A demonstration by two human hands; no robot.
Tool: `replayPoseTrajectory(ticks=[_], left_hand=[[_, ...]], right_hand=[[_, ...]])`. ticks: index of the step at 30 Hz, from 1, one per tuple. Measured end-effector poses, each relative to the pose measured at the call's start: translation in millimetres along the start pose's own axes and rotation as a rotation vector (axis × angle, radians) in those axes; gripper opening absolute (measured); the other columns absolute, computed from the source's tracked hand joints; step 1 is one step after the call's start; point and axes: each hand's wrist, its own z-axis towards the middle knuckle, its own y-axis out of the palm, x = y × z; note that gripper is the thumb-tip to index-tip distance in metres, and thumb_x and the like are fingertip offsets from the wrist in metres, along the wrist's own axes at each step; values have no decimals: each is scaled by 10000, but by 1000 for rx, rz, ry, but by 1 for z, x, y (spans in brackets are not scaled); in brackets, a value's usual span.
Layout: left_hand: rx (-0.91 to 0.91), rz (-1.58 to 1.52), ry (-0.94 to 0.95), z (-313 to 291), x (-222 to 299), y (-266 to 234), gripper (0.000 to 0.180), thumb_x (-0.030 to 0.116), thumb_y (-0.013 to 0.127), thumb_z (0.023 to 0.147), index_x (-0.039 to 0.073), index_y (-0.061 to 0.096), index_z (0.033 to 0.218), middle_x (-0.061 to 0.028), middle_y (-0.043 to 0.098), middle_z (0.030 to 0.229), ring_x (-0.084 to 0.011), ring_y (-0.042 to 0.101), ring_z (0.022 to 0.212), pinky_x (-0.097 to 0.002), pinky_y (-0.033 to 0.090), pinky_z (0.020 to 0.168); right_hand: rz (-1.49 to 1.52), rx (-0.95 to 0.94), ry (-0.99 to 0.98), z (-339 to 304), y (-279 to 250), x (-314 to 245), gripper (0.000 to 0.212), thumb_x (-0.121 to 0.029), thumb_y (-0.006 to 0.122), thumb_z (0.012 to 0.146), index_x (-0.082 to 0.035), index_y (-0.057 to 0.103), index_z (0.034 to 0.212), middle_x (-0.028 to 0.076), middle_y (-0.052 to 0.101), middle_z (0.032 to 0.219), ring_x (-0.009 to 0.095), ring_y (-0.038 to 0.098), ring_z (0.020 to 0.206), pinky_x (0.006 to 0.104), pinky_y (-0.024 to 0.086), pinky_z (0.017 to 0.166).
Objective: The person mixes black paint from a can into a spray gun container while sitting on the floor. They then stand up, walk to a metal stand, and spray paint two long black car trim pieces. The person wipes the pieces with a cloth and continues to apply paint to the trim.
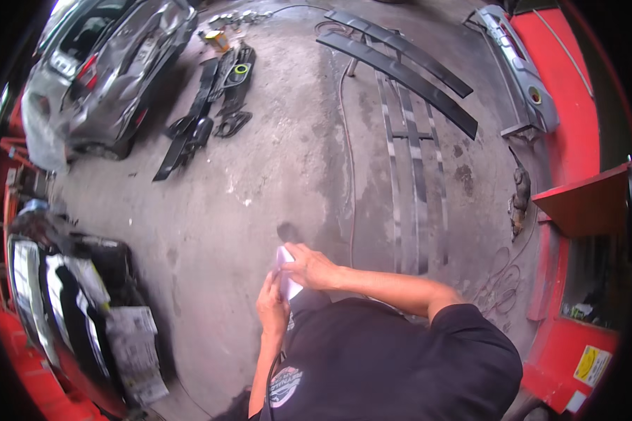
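Grey concrete floor [281,175] is spreading below; the left hand [272,306] and right hand [312,268] are pinching a white sheet [290,286], possibly paper, from opposite sides just beyond the dark shirt [400,358], a hold that should be steadying it.

Soft, diffuse light glares white off the glossy black panel [83,319]; bent fisheye edges darken.

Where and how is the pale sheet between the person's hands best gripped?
Probably by its opposite edges, pinched lightly from both sides: the pale sheet looks thin and longer than wide. The left hand is at its left edge and the right hand at its upper right, which suits that grip. Any folds are too blurred to tell.
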Motion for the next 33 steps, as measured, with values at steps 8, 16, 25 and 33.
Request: replayPoseTrajectory(ticks=[8,16,25,33], left_hand=[[-207,-148,341,437,-32,-67,506,-163,558,779,6,719,1228,-208,681,1340,-407,662,1214,-439,546,1016],[-377,-301,334,769,4,-85,501,47,702,842,60,670,1342,-238,619,1411,-440,632,1244,-470,518,1048],[-197,-401,218,1115,50,-65,469,-60,632,801,4,690,1262,-228,697,1230,-426,666,1165,-471,523,1012],[-60,-417,151,1374,73,-74,475,-123,569,757,-23,701,1202,-219,703,1243,-387,697,1159,-429,557,987]], right_hand=[[160,186,219,293,-203,107,245,-83,654,884,-13,769,1089,245,677,1255,392,679,1140,447,553,976],[271,518,422,479,-388,155,306,-101,641,880,16,765,1134,244,757,1059,383,744,940,425,579,842],[69,304,302,750,-635,296,317,-155,659,912,15,733,1170,257,737,1088,415,727,1007,439,569,896],[-28,101,-46,990,-816,405,335,-76,691,869,-37,709,1202,184,703,1143,399,700,1010,476,562,882]])
